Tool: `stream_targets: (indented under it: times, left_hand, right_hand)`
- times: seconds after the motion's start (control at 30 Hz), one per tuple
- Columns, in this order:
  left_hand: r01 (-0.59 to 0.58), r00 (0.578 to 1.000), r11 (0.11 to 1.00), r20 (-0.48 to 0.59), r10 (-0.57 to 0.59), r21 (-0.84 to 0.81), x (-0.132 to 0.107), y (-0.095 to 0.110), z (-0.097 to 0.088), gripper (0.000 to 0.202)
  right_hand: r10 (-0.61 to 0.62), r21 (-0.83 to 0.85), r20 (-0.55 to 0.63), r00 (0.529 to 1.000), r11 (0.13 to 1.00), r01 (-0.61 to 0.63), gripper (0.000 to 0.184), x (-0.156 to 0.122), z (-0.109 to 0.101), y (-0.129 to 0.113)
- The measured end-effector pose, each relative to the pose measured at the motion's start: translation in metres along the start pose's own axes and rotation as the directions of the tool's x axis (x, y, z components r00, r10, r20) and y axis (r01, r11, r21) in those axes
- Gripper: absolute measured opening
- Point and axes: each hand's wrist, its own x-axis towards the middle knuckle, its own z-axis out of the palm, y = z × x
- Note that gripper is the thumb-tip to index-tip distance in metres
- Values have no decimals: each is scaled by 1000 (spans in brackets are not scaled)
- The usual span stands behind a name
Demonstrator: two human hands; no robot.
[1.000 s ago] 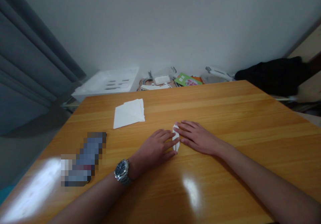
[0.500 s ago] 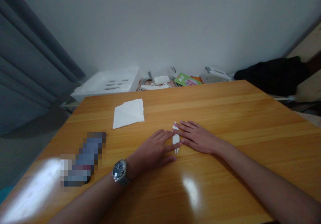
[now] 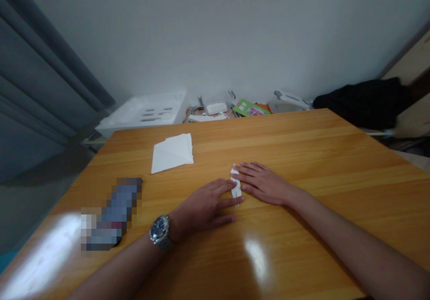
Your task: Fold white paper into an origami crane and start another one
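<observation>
A small narrow folded piece of white paper [image 3: 236,184] lies on the wooden table [image 3: 302,156], near its middle. My left hand [image 3: 204,203], with a metal wristwatch [image 3: 160,230] on the wrist, lies flat with its fingers stretched out, fingertips pressing the paper's lower end. My right hand [image 3: 265,184] also lies flat, fingers extended, touching the paper from the right. Both hands hide part of the paper.
A stack of folded white sheets [image 3: 173,152] lies at the back left of the table. A blurred-out object [image 3: 109,215] sits near the left edge. Behind the table are a white plastic tray [image 3: 144,112], assorted clutter [image 3: 235,107] and dark cloth [image 3: 363,100] at the right.
My left hand's fingertips have slid slightly toward me along the paper's lower end. The right hand has stayed almost in place on the paper.
</observation>
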Motion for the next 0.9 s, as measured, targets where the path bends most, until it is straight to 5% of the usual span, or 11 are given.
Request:
stream_targets:
  times: [0.9]
  left_hand:
    - [-24, 1000, 998, -2, 24, -57, 4, -2, -1, 56]
  right_hand:
    - [290, -60, -99, 952, 953, -297, 56, 14, 13, -1]
